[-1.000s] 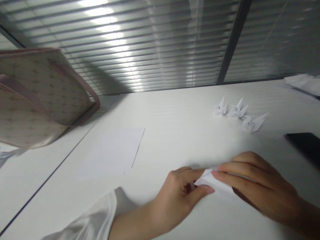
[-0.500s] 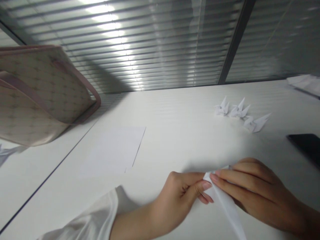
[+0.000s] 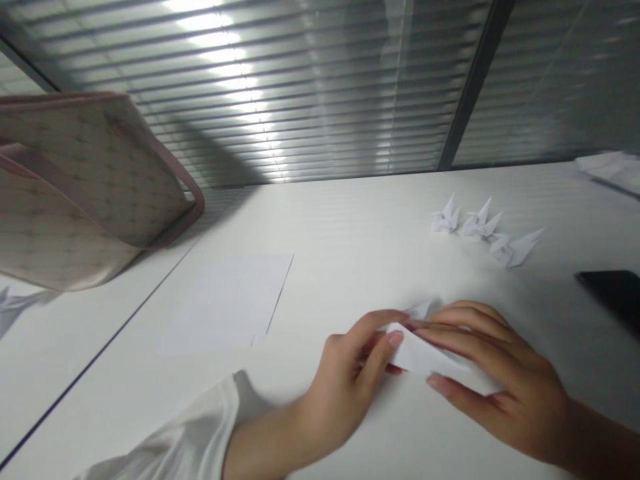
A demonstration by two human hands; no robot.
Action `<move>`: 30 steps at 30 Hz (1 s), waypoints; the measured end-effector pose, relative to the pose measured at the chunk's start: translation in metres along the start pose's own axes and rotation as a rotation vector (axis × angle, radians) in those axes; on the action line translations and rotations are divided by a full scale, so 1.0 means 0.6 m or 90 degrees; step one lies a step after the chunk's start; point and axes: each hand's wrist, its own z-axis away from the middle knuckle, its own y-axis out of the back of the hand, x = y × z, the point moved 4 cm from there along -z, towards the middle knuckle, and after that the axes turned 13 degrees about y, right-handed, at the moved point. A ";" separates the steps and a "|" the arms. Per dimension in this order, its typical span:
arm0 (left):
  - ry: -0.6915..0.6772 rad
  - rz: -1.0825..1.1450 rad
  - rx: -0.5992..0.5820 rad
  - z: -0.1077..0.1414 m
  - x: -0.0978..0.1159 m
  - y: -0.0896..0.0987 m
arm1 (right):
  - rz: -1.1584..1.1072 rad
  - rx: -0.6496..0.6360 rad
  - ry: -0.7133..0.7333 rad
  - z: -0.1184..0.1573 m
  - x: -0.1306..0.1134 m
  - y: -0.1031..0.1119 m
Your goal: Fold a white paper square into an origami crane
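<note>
A piece of white folded paper [image 3: 423, 355] is between my two hands, just above the white table. My left hand [image 3: 345, 383] pinches its left end, thumb in front and forefinger behind. From the right, my right hand [image 3: 515, 380] holds it with the fingers over its far side and the thumb at its near edge. A pointed flap sticks out behind the fingers; the far part of the paper is partly hidden. Beyond my right hand stand three folded paper cranes [image 3: 481, 223], close together.
A flat white sheet [image 3: 227, 303] lies left of my hands. A patterned bag with pink handles [image 3: 90, 200] stands at the far left. To the right are a black phone-like slab [image 3: 613, 293] and white papers [image 3: 610, 167]. Window blinds [image 3: 300, 100] rise behind the table.
The folded paper has turned: its long point, which hung toward me, now lies sideways to the right. My right thumb has come into view at its near edge. My left hand keeps its pinch.
</note>
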 end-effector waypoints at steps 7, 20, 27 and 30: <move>-0.013 -0.055 0.001 0.002 0.004 0.000 | -0.089 0.047 -0.137 -0.006 0.011 -0.005; 0.027 -0.116 -0.035 -0.004 0.007 -0.006 | -0.189 0.176 -0.362 0.004 0.048 0.002; 0.005 -0.073 0.014 -0.007 0.006 -0.002 | -0.294 0.171 -0.485 0.017 0.066 -0.006; 0.012 -0.069 0.018 -0.007 0.005 -0.002 | -0.323 0.158 -0.515 0.023 0.073 -0.013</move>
